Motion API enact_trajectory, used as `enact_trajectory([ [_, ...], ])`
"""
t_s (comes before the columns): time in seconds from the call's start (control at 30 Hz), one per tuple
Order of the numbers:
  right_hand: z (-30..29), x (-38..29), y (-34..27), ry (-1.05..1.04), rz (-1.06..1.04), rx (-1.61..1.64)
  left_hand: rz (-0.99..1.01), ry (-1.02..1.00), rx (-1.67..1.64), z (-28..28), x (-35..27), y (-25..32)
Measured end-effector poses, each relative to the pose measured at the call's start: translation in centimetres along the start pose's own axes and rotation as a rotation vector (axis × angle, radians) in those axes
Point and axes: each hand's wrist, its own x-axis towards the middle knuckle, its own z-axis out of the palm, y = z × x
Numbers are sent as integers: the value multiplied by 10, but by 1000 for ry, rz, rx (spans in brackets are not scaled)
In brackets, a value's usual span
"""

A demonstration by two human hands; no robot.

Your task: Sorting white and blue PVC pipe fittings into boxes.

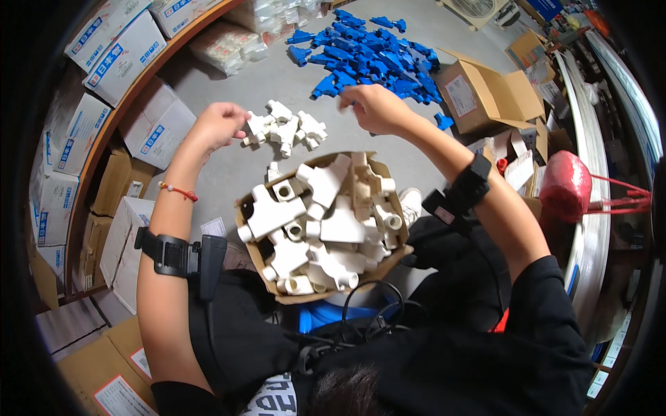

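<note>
Several white plastic pipe tees (283, 127) lie in a small heap on the floor, with my left hand (226, 124) at their left edge. Its thumb and fingers are apart, and I see nothing held; whether it touches the nearest tee is unclear. My right hand (375, 108) is over the floor in front of a large heap of blue plastic pipe fittings (380, 57). Its bent fingers are partly blurred, with no object visible in them. Between my legs stands an open cardboard box (260, 260) filled with larger white pipe tees (341, 223).
Shelves with white cartons (125, 57) line the left side. An open brown carton (463, 93) stands right of the blue heap. Red plastic twine (566, 186) sits by long wrapped pipes (593, 218). Black cables (374, 291) loop in front of me.
</note>
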Motion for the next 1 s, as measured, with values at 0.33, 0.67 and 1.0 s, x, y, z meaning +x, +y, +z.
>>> enact_trajectory([
  [0.33, 86, 94, 83, -552, -361, -313, -178, -50, -41, -53, -1, -12],
  [0.67, 177, 89, 102, -413, -210, -198, -362, 21, -208, -78, -3, -51],
  [1.0, 226, 91, 92, -338, 78, -108, -344, -51, -369, -59, 4, -68],
])
